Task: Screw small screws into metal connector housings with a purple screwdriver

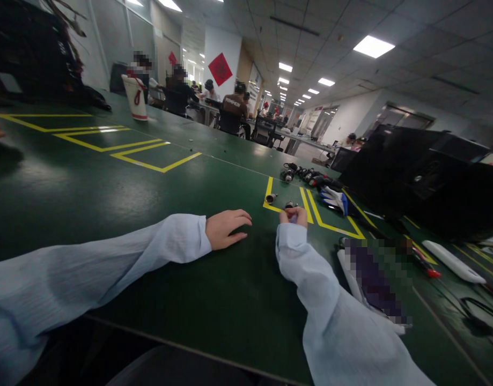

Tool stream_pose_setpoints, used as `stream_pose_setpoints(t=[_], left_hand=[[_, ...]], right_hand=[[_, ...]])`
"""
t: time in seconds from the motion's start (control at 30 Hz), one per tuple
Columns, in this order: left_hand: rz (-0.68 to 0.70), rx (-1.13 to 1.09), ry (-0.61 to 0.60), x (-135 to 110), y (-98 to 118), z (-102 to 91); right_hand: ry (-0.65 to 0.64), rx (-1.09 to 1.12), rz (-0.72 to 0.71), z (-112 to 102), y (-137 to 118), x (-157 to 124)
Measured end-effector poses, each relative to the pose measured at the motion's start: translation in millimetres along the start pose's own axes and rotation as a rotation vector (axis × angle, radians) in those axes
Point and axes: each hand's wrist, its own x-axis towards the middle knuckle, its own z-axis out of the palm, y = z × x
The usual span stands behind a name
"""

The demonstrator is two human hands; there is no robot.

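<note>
Left hand (228,229) loosely open on the bench (149,206); right hand (295,216) curls at a metal fitting (289,204), grip unclear; another fitting (271,198) sits untouched: early going, I'd judge.

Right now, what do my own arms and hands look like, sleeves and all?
Your left sleeve and right sleeve are long, loose and pale blue, in a thin-looking, wrinkled fabric with no visible markings. Both reach the wrists, ending in a plain left cuff and right cuff. Your left hand and right hand are ungloved.
</note>
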Motion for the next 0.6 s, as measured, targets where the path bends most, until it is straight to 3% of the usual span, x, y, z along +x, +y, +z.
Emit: stream_pose_setpoints(t=[0.07,0.17,0.23,0.3,0.37,0.47,0.6], left_hand=[[0.027,-0.014,-0.019,-0.2,-1.2,1.2],[0.054,-0.044,-0.06,-0.1,-0.5,1.8],[0.06,-0.058,-0.098,0.4,1.3,1.3],[0.054,-0.046,-0.12,1.1,3.1,0.9],[0.055,-0.016,-0.116,1.4,4.5,1.0],[0.064,0.016,-0.089,0.5,5.4,2.0],[0.041,0.019,-0.067,-1.2,4.9,2.0]], right_hand=[[-0.095,0.047,-0.085,14.8,-16.8,-28.8],[-0.28,0.07,-0.328,22.8,-44.3,-64.5],[-0.352,0.036,-0.465,20.6,-57.7,-75.4],[-0.354,0.02,-0.506,17.0,-62.2,-72.7],[-0.286,-0.034,-0.425,13.2,-56.7,-56.5],[-0.159,-0.245,-0.194,4.3,-35.5,-15.8],[-0.078,-0.359,-0.024,-13.7,-4.1,34.5]])
